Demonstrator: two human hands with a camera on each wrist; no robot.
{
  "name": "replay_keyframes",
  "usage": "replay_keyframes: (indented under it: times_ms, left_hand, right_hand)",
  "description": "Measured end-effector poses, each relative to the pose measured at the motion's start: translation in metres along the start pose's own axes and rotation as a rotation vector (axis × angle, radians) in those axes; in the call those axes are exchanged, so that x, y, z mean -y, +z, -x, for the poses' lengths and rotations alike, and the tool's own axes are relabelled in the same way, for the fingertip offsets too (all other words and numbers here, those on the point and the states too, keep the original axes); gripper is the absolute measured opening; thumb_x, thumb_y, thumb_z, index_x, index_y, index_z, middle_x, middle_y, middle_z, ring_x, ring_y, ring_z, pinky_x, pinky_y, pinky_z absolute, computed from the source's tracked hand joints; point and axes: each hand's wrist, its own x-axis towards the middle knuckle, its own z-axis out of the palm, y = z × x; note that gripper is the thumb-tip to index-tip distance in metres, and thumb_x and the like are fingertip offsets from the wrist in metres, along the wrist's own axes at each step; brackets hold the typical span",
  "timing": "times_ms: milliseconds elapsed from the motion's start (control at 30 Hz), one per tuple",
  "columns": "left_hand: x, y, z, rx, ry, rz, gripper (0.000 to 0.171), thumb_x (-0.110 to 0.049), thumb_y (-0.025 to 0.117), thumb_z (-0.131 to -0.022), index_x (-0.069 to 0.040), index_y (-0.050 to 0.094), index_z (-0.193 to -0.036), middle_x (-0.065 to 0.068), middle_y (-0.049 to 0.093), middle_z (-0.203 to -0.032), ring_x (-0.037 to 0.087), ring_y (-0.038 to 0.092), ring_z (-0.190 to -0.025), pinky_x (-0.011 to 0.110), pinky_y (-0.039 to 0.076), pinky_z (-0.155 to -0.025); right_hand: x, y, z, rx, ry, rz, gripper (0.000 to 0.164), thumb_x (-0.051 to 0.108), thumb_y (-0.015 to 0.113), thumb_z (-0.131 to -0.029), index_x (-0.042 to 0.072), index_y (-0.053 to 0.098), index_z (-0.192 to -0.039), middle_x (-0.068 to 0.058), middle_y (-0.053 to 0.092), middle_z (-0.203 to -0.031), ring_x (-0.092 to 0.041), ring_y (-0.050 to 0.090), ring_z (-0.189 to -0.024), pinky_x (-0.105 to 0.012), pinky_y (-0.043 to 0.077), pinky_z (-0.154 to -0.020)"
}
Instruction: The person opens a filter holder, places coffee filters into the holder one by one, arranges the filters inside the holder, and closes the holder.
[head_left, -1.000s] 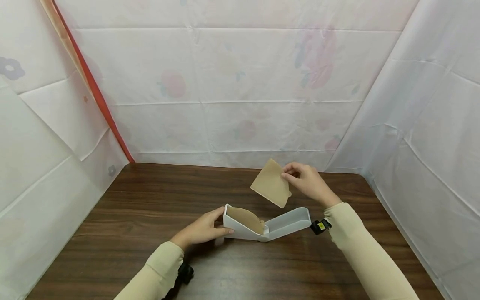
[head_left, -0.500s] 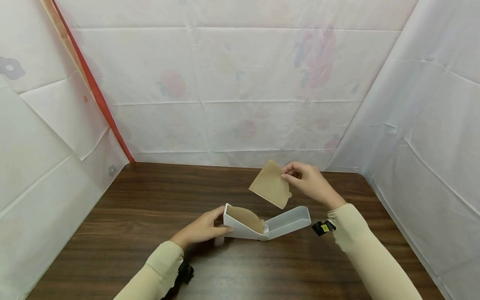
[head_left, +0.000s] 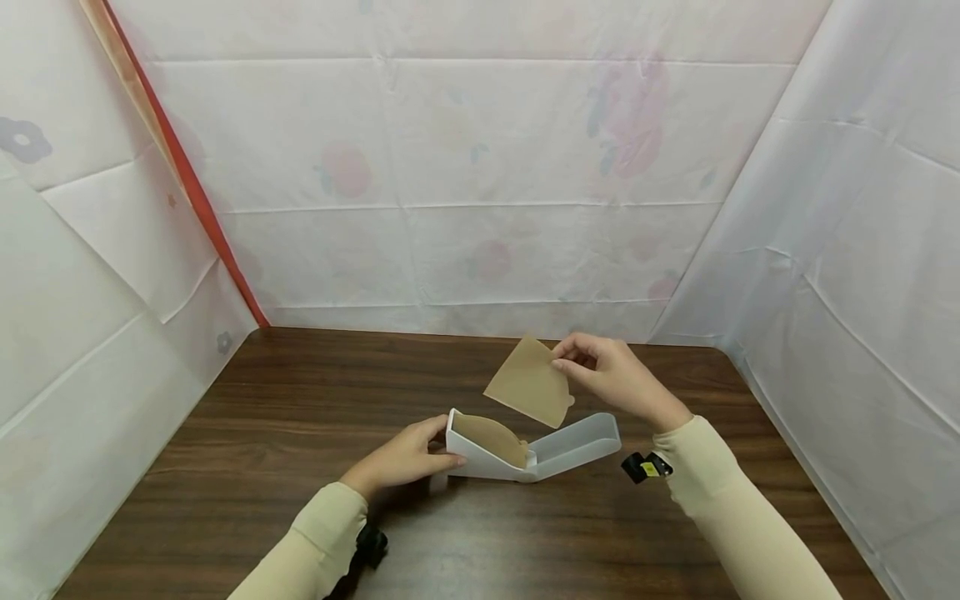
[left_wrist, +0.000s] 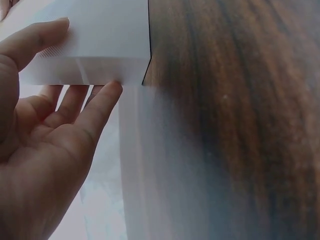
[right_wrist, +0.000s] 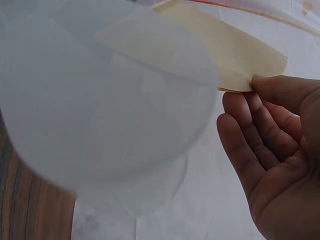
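Note:
A brown paper coffee filter (head_left: 528,382) is pinched along its right edge between the thumb and fingers of my right hand (head_left: 611,375), held above the table. Below it stands a white filter box (head_left: 480,458), its translucent lid (head_left: 577,446) swung out to the right. More brown coffee filters (head_left: 491,437) stand inside the box. My left hand (head_left: 405,457) grips the box at its left end, thumb on the near side and fingers at the end wall. In the right wrist view the lid (right_wrist: 110,100) covers part of the held filter (right_wrist: 240,50).
The box stands on a dark wood-grain table (head_left: 300,417). White patterned cloth (head_left: 450,167) hangs behind and at both sides, with a red strip (head_left: 187,175) at the left corner. A small black wrist camera (head_left: 643,467) sits close to the lid's right end.
My right hand has moved slightly left and down, bringing the coffee filter nearer to the box. The left hand and the box have stayed in place.

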Motion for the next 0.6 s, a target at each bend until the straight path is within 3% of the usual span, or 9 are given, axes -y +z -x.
replay_keyframes:
  times_ms: [600]
  left_hand:
    - [0.002,0.0,-0.001,0.003,0.012,-0.002,0.04,-0.022,0.074,-0.094,-0.009,0.057,-0.129,0.001,0.066,-0.116,0.017,0.064,-0.106,0.031,0.052,-0.087]
  right_hand:
    - [0.013,0.013,0.002,0.073,-0.04,-0.058,0.005,0.021,0.069,-0.097,0.021,0.069,-0.102,0.005,0.067,-0.086,-0.013,0.062,-0.074,-0.032,0.052,-0.064]
